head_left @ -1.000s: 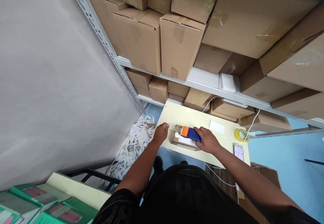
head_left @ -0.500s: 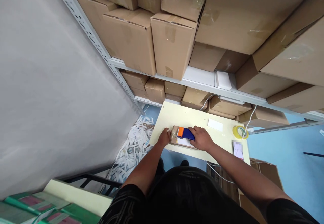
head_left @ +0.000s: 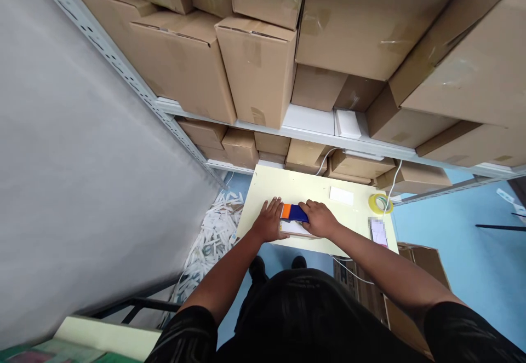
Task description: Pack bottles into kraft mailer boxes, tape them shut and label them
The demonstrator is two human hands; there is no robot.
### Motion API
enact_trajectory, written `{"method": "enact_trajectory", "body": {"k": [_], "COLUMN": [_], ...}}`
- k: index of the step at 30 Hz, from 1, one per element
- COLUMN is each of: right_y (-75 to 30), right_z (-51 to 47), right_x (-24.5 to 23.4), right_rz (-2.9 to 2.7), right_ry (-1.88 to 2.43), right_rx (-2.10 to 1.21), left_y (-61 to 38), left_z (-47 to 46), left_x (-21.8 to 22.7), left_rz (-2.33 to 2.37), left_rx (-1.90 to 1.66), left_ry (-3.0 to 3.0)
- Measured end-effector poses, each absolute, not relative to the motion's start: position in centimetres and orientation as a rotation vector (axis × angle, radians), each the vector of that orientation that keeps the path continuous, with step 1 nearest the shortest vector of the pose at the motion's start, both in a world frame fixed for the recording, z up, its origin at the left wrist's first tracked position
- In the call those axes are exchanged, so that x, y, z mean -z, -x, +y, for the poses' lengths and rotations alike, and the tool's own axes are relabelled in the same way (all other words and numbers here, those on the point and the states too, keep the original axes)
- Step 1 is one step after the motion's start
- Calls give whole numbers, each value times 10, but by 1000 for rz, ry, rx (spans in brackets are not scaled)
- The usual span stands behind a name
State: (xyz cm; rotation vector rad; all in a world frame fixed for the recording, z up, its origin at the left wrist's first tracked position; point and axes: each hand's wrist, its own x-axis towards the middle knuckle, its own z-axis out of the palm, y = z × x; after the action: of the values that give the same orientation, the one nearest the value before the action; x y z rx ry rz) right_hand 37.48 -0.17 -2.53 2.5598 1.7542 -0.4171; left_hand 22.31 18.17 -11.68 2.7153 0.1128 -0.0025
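By the left hand (head_left: pixel 269 222), fingers spread, the left end of a small brown cardboard box (head_left: pixel 296 229) on a cream rectangular table (head_left: pixel 283 182) is covered; the contents cannot be seen. Over its top, a flat blue-and-orange hand tool (head_left: pixel 295 213) is clasped by the right hand (head_left: pixel 321 219), the tool's right end being hidden.

Free tabletop (head_left: pixel 283 182) beyond the box (head_left: pixel 296 228), tape roll (head_left: pixel 372 204) and phone (head_left: pixel 378 234) at right, shelf (head_left: pixel 310 122) possibly overhanging

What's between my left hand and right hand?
The head view shows an orange-and-blue tool over a small box between your left hand and right hand.
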Motion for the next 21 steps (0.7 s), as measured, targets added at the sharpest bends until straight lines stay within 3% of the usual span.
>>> {"method": "enact_trajectory", "body": {"k": [13, 21], "right_y": [-388, -459], "right_z": [-25, -162], "right_x": [18, 20], "right_rz": [1715, 1560], "right_ry": [-2603, -2713], "right_rx": [524, 554], "left_y": [-225, -224], "left_z": [187, 188], "left_x": [118, 119], "left_rz": [53, 62], "left_rx": [-26, -4], "left_ry": [-2688, -2734]}}
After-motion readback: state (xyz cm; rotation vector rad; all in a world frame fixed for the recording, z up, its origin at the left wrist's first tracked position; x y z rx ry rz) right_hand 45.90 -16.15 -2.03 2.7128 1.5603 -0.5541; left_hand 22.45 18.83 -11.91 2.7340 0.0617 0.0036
